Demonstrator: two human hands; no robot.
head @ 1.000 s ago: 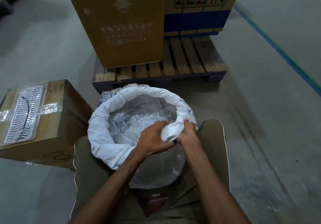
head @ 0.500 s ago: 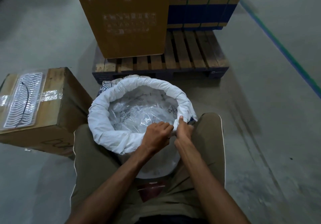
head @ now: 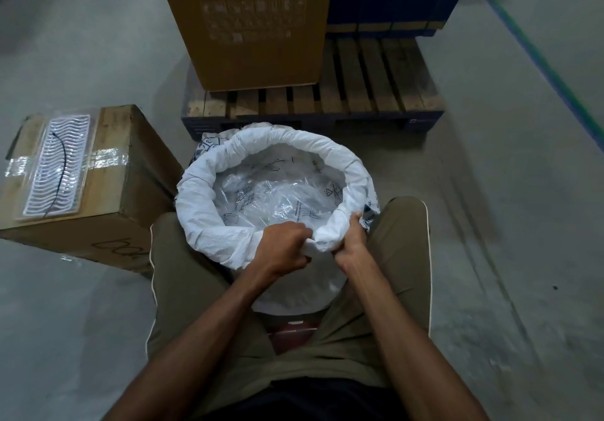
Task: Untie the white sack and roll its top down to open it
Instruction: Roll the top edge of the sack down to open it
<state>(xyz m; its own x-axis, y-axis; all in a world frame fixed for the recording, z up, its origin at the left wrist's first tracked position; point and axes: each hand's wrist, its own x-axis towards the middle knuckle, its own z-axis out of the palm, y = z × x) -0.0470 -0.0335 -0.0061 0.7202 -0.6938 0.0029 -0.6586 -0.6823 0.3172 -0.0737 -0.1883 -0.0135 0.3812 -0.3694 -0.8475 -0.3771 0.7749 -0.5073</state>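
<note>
a grey concrete floor (head: 81, 61) in dim light carries a green-blue painted line (head: 552, 74) at the right. a wooden pallet (head: 369, 93) bears tall cardboard boxes (head: 248, 21); another taped carton (head: 75, 175) sits left.

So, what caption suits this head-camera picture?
Both hands, left hand and right hand, grip the white sack's rolled rim.

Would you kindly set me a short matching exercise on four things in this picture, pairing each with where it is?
Things:
1. sack
2. tall carton
3. taped box
4. clear liner

Places:
A. inside the rolled rim
B. on the pallet
C. between the person's knees, rim held by both hands, left hand and right hand
D. on the floor left of the sack

Pairs: 1-C, 2-B, 3-D, 4-A
</note>
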